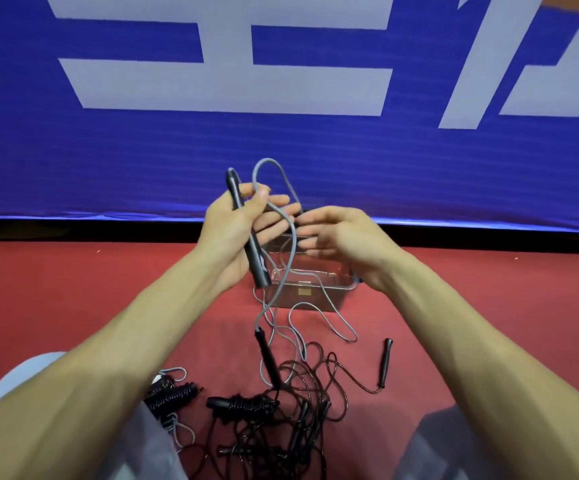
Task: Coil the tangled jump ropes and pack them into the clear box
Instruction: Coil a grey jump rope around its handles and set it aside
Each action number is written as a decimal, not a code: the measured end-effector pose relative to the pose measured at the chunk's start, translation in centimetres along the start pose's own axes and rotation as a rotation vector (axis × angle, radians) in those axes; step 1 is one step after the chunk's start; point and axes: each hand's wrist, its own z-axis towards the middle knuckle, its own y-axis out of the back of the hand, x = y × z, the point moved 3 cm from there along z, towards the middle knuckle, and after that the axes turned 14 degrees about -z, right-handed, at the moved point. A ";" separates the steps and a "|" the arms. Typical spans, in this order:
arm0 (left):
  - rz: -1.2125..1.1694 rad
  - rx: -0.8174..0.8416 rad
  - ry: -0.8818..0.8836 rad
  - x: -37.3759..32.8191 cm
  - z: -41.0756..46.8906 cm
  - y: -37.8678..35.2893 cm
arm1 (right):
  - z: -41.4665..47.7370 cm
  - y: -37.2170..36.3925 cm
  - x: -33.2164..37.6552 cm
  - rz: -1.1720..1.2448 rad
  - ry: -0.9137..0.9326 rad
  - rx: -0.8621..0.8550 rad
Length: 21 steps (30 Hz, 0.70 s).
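Left grip (225, 237) clasps handle (251, 247) and grey rope (293, 247) | right grip (347, 237) slack, empty, at 3 o'clock | I'd wind even loops

clear box (310, 296) — half hidden, rope tangle (281, 431) cropped

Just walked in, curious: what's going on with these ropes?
A person is coiling a grey jump rope. The left hand grips its black handle, and the right hand is open beside the rope. The clear box sits behind the hands, and a black tangle lies on the red floor.
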 end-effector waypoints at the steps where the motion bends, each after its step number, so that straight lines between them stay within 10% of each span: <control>1: -0.064 -0.004 -0.012 -0.3 0.1 0.0 | -0.1 -0.6 -0.2 -0.091 0.013 0.100; 6: -0.183 -0.037 -0.039 -1.3 0.4 0.5 | -1.4 -3.7 -1.2 -0.288 -0.021 0.407; 21: 0.573 0.089 0.229 -0.2 0.6 1.1 | -0.6 0.9 0.9 0.302 0.120 -0.276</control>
